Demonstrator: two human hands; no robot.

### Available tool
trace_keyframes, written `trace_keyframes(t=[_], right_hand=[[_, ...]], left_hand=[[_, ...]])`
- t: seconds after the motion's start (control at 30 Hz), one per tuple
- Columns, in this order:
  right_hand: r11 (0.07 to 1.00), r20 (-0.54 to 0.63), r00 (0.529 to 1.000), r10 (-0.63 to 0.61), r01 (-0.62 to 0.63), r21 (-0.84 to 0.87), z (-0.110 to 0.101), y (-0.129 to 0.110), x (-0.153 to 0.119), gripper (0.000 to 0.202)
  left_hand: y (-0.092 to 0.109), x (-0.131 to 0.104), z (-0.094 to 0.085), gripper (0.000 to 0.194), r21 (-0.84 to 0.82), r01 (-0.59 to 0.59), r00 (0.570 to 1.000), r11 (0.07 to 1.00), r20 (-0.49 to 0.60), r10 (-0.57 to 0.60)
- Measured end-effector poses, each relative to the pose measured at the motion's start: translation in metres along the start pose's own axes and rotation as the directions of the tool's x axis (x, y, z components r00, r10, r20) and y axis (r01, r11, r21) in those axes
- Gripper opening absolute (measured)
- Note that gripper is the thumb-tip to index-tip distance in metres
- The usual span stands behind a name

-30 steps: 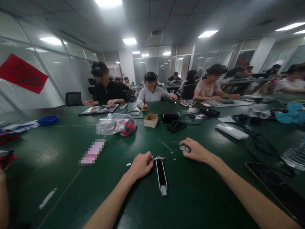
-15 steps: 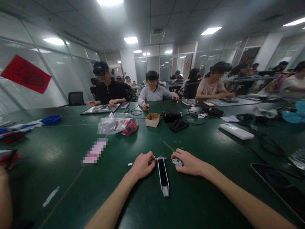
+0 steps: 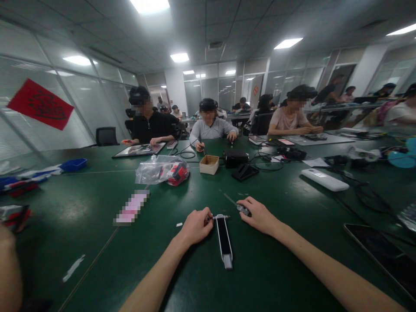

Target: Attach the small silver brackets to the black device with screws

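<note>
My left hand (image 3: 197, 225) is closed in a pinch on one end of a thin metal rod (image 3: 225, 217). The rod lies across the far end of a long, narrow device (image 3: 224, 238) with a white frame, a black face and a pale grey near end. Curled around a small grey block (image 3: 243, 210) is my right hand (image 3: 258, 216), to the right of the device and apart from it. Beyond the block, a thin pale strip (image 3: 229, 198) slants away over the green table; I cannot tell whether the two are joined.
A clear plastic bag (image 3: 151, 169) with red parts, an open wooden box (image 3: 209, 165) and a black box (image 3: 235, 158) stand ahead. A white power bank-like case (image 3: 325, 180), cables and a dark phone (image 3: 380, 255) lie right. Several people sit around; an arm (image 3: 9, 268) shows at left.
My right hand has moved slightly away from me, and the grey block in it has turned. My left hand keeps its pinch on the rod. The view has shifted a little.
</note>
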State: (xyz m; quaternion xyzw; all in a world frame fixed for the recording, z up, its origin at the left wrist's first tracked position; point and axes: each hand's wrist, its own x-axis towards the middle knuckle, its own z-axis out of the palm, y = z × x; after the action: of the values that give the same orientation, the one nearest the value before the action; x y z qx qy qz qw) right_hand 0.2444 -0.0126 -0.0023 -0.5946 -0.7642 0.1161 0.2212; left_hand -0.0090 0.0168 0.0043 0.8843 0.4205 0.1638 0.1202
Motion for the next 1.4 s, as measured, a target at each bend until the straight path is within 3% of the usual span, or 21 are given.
trace_keyframes(t=[0.17,0.33,0.67,1.03,1.4], right_hand=[[0.998,-0.12,0.993,-0.009,0.001,-0.065,-0.002,0.009,0.003,0.04],[1.0,-0.21,0.978,0.011,-0.015,-0.018,-0.006,0.005,0.001,0.037],[0.987,-0.043,0.987,-0.156,0.157,0.024,0.006,-0.027,-0.007,0.034],[0.998,-0.041,0.997,-0.061,0.06,-0.029,0.021,-0.028,-0.005,0.043],[0.995,0.053,0.995,-0.089,0.092,-0.05,0.019,-0.023,-0.005,0.041]], left_hand=[[0.0,0.0,0.0,0.01,0.005,0.007,1.0,1.0,0.011,-0.007],[0.001,0.0,0.0,0.01,0.001,0.011,1.0,1.0,0.014,-0.011],[0.001,0.0,0.001,0.008,-0.004,-0.005,1.0,1.0,0.003,0.005],[0.001,-0.001,0.001,0.008,0.002,-0.004,1.0,1.0,0.0,0.004],[0.002,-0.002,0.0,0.005,-0.012,-0.008,1.0,1.0,-0.002,0.008]])
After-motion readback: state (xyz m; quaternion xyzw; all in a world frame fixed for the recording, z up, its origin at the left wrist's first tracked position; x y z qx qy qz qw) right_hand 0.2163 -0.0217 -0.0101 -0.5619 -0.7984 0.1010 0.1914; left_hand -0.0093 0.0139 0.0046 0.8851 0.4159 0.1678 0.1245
